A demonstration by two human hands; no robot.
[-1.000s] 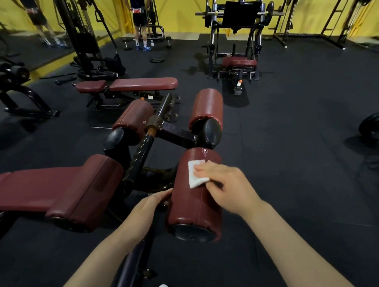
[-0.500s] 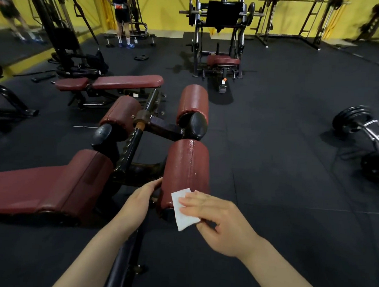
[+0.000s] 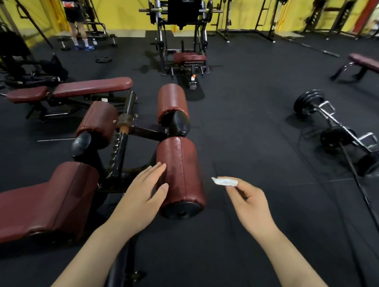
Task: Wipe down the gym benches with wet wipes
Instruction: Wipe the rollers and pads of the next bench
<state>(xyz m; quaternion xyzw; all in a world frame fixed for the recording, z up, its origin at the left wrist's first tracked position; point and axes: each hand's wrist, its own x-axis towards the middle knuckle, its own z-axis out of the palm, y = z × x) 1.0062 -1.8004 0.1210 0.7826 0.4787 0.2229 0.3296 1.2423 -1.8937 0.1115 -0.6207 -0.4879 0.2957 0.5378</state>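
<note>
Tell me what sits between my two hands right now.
In the head view, the near maroon padded roller lies between them: the left hand is at its left side; the right hand pinches the white wet wipe to its right.

Open floor (image 3: pixel 250 133) lies right of the near roller pad (image 3: pixel 180 175); my right hand (image 3: pixel 250 203) hangs over it, apart from the pad. On the pad's left, my left hand (image 3: pixel 143 198) fills the gap toward the black post (image 3: pixel 117 155) and the bench seat (image 3: pixel 38 201). Far right, a barbell (image 3: pixel 338 133) lies across the floor. A second roller pad (image 3: pixel 172 103) stands just beyond the near one.
</note>
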